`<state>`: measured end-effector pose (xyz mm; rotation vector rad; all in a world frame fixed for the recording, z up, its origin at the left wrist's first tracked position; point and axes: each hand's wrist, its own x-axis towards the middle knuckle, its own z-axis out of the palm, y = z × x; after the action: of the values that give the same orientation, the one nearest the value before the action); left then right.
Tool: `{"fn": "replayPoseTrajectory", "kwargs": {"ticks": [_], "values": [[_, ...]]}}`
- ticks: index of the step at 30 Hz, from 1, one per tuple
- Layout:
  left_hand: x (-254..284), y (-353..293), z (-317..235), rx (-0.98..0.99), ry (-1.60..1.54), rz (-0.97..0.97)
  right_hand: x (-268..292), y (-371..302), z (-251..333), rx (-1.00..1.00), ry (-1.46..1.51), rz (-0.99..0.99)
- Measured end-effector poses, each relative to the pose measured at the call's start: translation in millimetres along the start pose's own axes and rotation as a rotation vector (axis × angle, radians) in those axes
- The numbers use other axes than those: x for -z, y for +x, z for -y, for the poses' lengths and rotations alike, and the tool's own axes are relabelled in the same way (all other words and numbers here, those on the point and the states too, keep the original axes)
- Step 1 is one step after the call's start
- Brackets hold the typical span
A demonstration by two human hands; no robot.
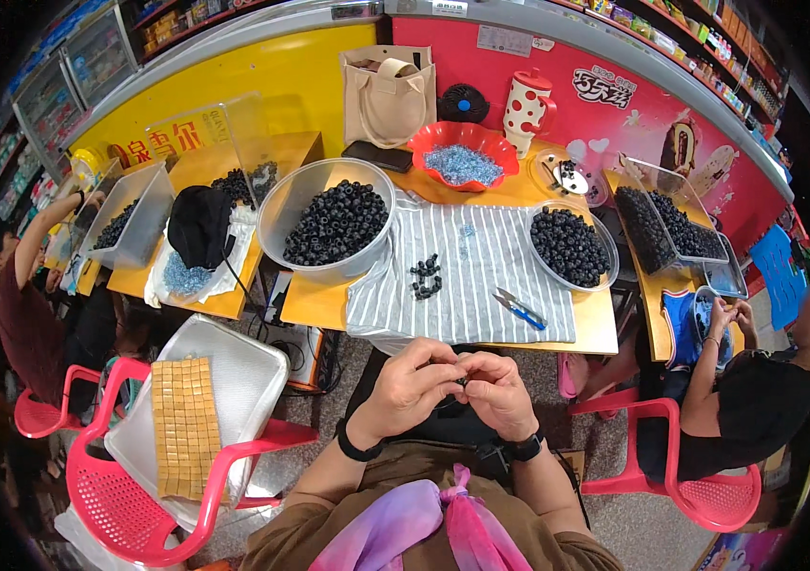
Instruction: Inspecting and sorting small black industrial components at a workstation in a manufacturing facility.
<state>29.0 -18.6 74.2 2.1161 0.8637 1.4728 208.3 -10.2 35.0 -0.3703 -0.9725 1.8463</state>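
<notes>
My left hand (410, 390) and my right hand (498, 392) meet in front of the table's near edge, fingertips pinched together around a small black part (462, 382). Fingers cover most of it, so its exact kind does not show. Beyond them a grey-and-white striped cloth (376, 309) covers the tabletop. Several small black pieces (427, 277) lie loosely on its middle, with a few clear-bluish bits (467, 238) farther back. Blue-handled nippers (520, 310) rest on the cloth near its right front.
A large clear bowl of black parts (338, 224) stands left, a smaller tub of round black parts (571, 247) right. Behind are a red bowl (429, 140) of clear-blue pieces, a tote bag (389, 105) and a polka-dot tumbler (526, 109). People sit at both sides; a pink chair (143, 495) stands left.
</notes>
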Motion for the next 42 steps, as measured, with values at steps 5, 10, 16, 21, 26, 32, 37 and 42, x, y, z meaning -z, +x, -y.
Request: {"fn": "replayPoseTrajectory", "kwargs": {"ticks": [5, 10, 16, 21, 26, 32, 37, 42], "values": [[-0.7, -1.2, -2.8, -0.029, 0.006, 0.041, 0.2, -2.8, 1.0, -0.152, 0.056, -0.008], [-3.6, -0.3, -5.5, -0.044, -0.046, 0.079, 2.4, -8.7, -2.3, -0.195, 0.144, 0.074], [-1.5, -3.2, -6.3, 0.037, -0.075, 0.018, 2.2, -5.3, 28.4, -0.012, -0.225, -0.213], [2.3, -15.0, 6.0, 0.183, -0.160, -0.157, 33.8, 44.8, 107.5, 0.651, -1.516, -0.507], [-0.6, -13.7, 10.9, 0.178, -0.184, -0.185, 111.9, 67.6, 141.2, 0.411, -2.034, -0.506], [10.3, -29.9, 32.6, 0.423, -0.291, -0.256, 48.4, 94.5, 91.5, 0.228, -1.637, -0.175], [13.4, -35.2, 40.6, 0.472, -0.440, -0.212, 12.7, 144.2, 46.6, 0.159, -1.756, 0.156], [22.6, -43.5, 45.5, 0.453, -0.429, -0.274, 20.6, 183.7, 23.3, 0.196, -1.975, 0.349]]}}
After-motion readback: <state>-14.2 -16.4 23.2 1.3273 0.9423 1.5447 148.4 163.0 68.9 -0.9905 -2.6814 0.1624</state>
